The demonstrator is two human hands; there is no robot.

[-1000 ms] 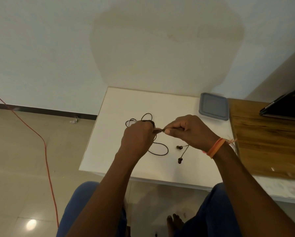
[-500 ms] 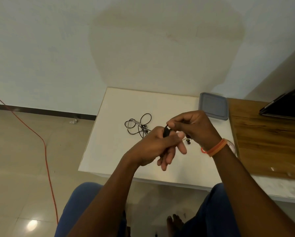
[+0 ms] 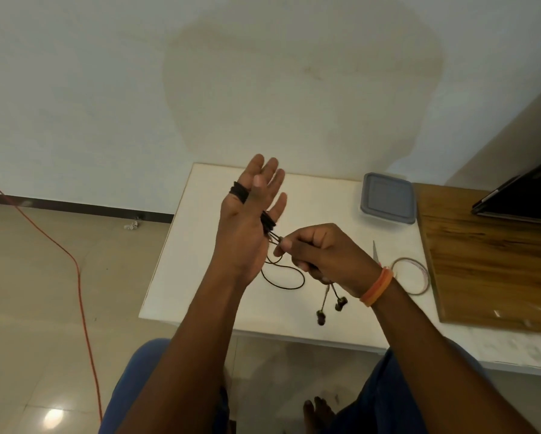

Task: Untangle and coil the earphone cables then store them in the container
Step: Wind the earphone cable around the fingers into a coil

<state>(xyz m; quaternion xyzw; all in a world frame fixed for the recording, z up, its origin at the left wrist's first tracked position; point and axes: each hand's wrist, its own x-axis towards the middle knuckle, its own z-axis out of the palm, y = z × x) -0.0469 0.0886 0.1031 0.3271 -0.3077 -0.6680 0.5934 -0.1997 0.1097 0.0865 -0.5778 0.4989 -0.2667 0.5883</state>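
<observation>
The black earphone cable (image 3: 284, 278) is wound in several turns around the straight, upraised fingers of my left hand (image 3: 250, 220), above the white table (image 3: 200, 245). My right hand (image 3: 319, 255) pinches the cable just right of that coil. A slack loop sags from there onto the table. Two earbuds (image 3: 328, 311) dangle below my right wrist. The container (image 3: 388, 198), with a grey lid on it, stands at the table's far right corner.
A clear tape ring (image 3: 410, 278) and a scissor tip (image 3: 375, 250) lie right of my right hand. A wooden board (image 3: 494, 261) and a dark flat device (image 3: 526, 198) are further right. An orange cord (image 3: 81, 292) runs across the floor on the left.
My left hand has risen from near the table and its fingers have straightened, with cable turns now round them. My right hand has dropped lower, and the earbuds now hang under it.
</observation>
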